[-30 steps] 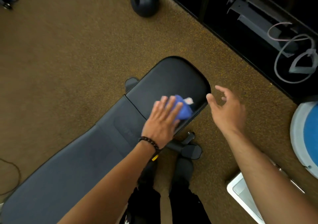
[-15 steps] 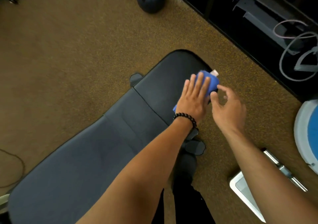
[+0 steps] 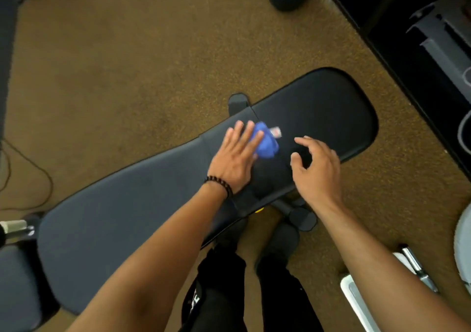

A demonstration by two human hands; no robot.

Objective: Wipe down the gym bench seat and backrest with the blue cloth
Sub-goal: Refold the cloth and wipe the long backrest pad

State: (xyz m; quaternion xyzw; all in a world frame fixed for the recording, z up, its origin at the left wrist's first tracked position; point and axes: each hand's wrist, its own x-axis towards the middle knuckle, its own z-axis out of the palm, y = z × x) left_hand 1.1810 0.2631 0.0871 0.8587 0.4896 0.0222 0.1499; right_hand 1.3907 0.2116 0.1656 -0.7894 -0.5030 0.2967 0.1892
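- The left hand (image 3: 235,159) lay flat, fingers spread, its grip open, pressing the blue cloth (image 3: 266,141) onto the gym bench seat (image 3: 328,109) near the seam with the backrest (image 3: 122,219).
- The cloth was bunched under the fingertips, a white tag (image 3: 276,131) showing.
- The right hand (image 3: 317,169) hovered over the seat's near edge, fingers curled, its grip open and empty.
- A beaded bracelet (image 3: 220,185) circled the left wrist.
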